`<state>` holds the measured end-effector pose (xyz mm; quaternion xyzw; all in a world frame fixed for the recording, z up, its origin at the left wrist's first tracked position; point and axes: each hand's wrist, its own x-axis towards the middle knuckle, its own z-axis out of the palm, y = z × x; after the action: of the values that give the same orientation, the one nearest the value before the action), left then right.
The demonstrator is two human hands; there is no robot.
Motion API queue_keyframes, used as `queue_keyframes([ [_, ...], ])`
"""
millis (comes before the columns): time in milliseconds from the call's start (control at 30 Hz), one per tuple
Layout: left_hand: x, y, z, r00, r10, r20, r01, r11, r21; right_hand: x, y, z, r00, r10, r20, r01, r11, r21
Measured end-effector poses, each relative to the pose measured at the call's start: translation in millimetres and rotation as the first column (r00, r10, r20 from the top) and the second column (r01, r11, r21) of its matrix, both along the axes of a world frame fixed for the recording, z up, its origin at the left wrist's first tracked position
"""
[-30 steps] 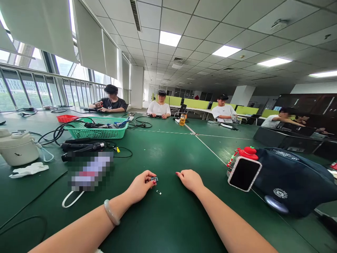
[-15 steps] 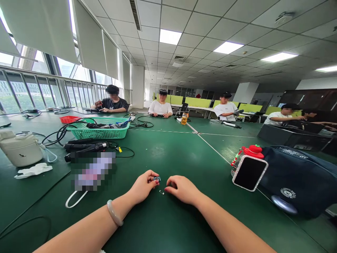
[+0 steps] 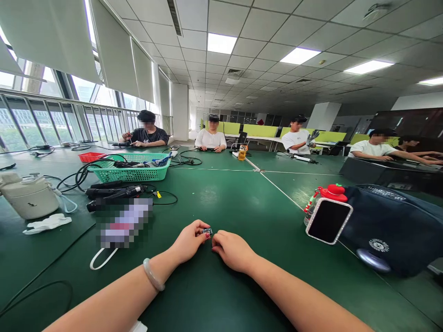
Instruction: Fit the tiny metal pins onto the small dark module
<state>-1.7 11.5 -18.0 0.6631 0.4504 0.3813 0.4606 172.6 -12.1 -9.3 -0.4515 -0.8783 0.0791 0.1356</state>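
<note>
My left hand (image 3: pixel 191 240), with a pale bangle at its wrist, pinches a small blue part (image 3: pixel 206 231) between thumb and fingers just above the green table (image 3: pixel 207 295). Right beside it, my right hand (image 3: pixel 232 249) is closed, its curled fingertips close to the blue part. Whatever the right fingers hold, if anything, is hidden behind the hand. The small white piece is no longer visible on the table.
At the left are a green basket (image 3: pixel 133 173) of cables, black devices (image 3: pixel 116 196), a purple pouch (image 3: pixel 126 223) and a beige jug (image 3: pixel 29 196). At the right, a phone (image 3: pixel 329 220) leans near a dark bag (image 3: pixel 391 230). Several people sit farther off.
My right hand has moved left, up to my left hand, and its fingers have closed. The small white piece that lay between the hands has gone from view.
</note>
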Motion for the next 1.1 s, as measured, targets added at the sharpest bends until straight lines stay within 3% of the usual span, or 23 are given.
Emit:
queue_keyframes([
  [333, 1, 0, 0.3, 1.000, -0.011, -0.006, 0.011, 1.000, -0.001, 2, 1, -3.5, 1.000, 0.010, -0.016, -0.010, 0.999, 0.031],
  [800, -1, 3, -3.2, 1.000, -0.014, -0.027, 0.013, 1.000, -0.007, 20, 9, 3.1, 0.991, 0.004, -0.134, -0.019, 0.994, -0.110],
  [1100, 0, 3, -4.2, 1.000, -0.021, -0.023, 0.021, 1.000, -0.008, 16, 10, 0.5, 0.994, 0.017, -0.108, -0.026, 0.996, -0.080],
])
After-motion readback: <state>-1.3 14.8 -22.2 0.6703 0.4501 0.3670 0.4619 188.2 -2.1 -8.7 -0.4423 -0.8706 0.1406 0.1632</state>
